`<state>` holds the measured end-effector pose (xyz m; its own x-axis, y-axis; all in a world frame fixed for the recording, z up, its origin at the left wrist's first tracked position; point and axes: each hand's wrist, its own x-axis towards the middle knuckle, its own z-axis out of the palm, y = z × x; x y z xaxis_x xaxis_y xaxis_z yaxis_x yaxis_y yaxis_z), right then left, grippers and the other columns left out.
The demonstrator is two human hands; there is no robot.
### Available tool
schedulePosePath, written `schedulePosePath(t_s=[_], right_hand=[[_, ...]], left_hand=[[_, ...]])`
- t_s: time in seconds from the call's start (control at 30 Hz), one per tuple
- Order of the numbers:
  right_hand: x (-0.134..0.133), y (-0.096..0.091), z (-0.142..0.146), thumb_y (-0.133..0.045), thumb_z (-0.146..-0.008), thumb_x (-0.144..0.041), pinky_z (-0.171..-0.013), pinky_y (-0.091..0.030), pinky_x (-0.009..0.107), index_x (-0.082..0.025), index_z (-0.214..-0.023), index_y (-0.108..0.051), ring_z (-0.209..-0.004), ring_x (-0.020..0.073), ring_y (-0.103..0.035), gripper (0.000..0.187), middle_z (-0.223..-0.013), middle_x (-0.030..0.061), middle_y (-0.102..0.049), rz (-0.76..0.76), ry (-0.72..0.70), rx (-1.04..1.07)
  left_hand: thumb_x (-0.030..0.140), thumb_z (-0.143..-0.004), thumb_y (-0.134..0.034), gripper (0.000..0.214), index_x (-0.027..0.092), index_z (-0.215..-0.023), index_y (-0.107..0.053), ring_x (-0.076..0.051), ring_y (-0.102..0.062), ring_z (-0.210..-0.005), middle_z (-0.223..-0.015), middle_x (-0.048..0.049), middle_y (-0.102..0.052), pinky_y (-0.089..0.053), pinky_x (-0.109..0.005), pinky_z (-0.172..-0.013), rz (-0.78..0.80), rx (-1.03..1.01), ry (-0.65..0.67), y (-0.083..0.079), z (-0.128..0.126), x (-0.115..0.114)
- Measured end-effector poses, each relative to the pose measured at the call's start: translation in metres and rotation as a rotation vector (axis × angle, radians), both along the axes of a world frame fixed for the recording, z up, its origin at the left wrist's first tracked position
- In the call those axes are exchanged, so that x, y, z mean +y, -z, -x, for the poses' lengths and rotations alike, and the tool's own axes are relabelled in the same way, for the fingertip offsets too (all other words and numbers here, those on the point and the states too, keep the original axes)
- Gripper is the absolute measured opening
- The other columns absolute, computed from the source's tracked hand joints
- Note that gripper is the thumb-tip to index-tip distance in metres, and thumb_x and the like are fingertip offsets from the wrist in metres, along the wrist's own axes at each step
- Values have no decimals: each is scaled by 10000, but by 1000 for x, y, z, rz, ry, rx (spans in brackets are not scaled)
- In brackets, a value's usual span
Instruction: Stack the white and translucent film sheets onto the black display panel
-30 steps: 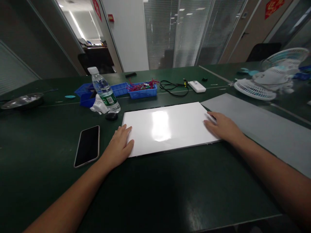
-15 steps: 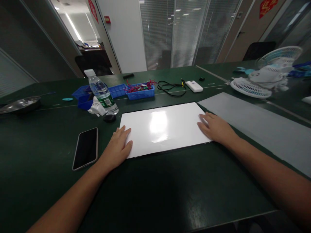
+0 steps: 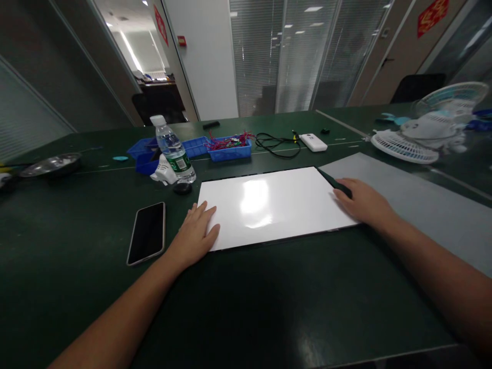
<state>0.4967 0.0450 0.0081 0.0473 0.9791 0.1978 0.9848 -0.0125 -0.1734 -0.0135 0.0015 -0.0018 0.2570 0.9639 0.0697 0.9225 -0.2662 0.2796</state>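
A glossy white board [image 3: 284, 205] with thin dark edges lies on the dark green table. My left hand [image 3: 198, 233] rests with spread fingers over its left edge, thumb and fingertips on the white surface. At the opposite end, my right hand [image 3: 359, 201] is curled round the right edge. Its thumb lies on the white face while the other fingers reach past the side. A dark strip [image 3: 332, 182] shows along that edge, running up to the gap between thumb and index finger. The fingertips underneath are hidden.
A phone [image 3: 146, 233], a mouse [image 3: 182, 188] and a water bottle [image 3: 175, 154] are at left. Behind stand blue trays [image 3: 230, 153], a black cable [image 3: 274, 146] and a white power bank [image 3: 313, 142]. A grey sheet [image 3: 415, 205] and a fan [image 3: 430, 125] lie right.
My right hand has shifted from lying flat on the board to wrapping its right edge, where the dark strip now shows. My left hand stays on the left edge. The view has shifted slightly.
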Motion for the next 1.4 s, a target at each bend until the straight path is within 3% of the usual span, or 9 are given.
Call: schedulePosePath(t_s=[0.13, 0.27, 0.43, 0.6, 0.73, 0.87, 0.97, 1.23, 1.4], right_hand=[[6, 2, -48, -453, -1113, -547, -1251, -403, 566, 24, -1634, -524, -1559, 461, -472, 776, -1655, 367, -502, 4, 125, -137], [8, 7, -73, -388, -1094, -722, -1151, -452, 566, 22, -1653, -502, -1502, 492, -515, 938, -1625, 401, -507, 143, 224, -100], [3, -2, -51, -328, -1141, -614, -991, -494, 536, -75, -1728, -450, -1373, 460, -621, 807, -1567, 343, -600, 139, 174, -166], [-3, -24, -27, -216, -1147, -459, -829, -478, 511, -120, -1506, -693, -1106, 445, -730, 686, -1306, 322, -741, 229, 292, -257], [-12, -34, -23, -289, -1132, -429, -776, -432, 476, -148, -1454, -720, -1037, 435, -741, 607, -1179, 308, -769, 81, 389, -203], [-26, -35, -11, -323, -1127, -417, -740, -406, 439, -135, -1444, -705, -925, 384, -749, 571, -1070, 259, -796, -135, 371, -241], [-36, -32, 11, -361, -1116, -417, -714, -437, 412, -125, -1451, -705, -856, 342, -748, 562, -1045, 221, -812, -251, 237, -271], [-57, -15, 75, -436, -1149, -397, -960, -623, 472, -248, -1292, -831, -1090, 304, -801, 446, -1218, 106, -842, -180, -616, -152], [-55, -8, 88, -551, -1130, -415, -1091, -610, 522, -229, -1375, -799, -1266, 315, -753, 396, -1395, 124, -787, -174, -917, -31]], left_hand=[[501, -1074, -449, 706, 84, -1635, -545, -485, -245, -1708, -1803, -253, -376, -251, -701, -1368, -5, -2, -2, 0, 1, -1], [520, -1074, -447, 709, 108, -1644, -538, -478, -235, -1713, -1812, -231, -373, -244, -703, -1372, -2, -11, 1, 3, 2, 0], [516, -1071, -475, 688, 134, -1640, -542, -472, -245, -1713, -1809, -221, -383, -254, -727, -1361, -23, -23, 10, 6, 4, 2], [519, -1076, -456, 706, 95, -1633, -542, -491, -254, -1706, -1802, -262, -371, -251, -738, -1355, -15, -7, 11, 5, 3, 2], [524, -1077, -447, 721, 77, -1635, -537, -488, -246, -1710, -1803, -274, -360, -240, -726, -1363, -7, -5, 2, 5, 1, 2], [530, -1070, -448, 709, 114, -1636, -542, -487, -252, -1710, -1808, -242, -372, -247, -732, -1360, -12, -15, 1, 6, 2, 3], [547, -1070, -441, 726, 117, -1649, -528, -485, -246, -1712, -1812, -233, -369, -236, -722, -1367, -3, -17, 6, 6, 4, 3], [568, -1072, -422, 731, 125, -1643, -536, -477, -266, -1709, -1810, -233, -372, -241, -712, -1368, -7, -16, 4, 5, 3, 2], [546, -1072, -426, 732, 100, -1642, -531, -494, -251, -1709, -1810, -258, -358, -240, -733, -1360, 4, -7, 15, 5, 3, 3]])
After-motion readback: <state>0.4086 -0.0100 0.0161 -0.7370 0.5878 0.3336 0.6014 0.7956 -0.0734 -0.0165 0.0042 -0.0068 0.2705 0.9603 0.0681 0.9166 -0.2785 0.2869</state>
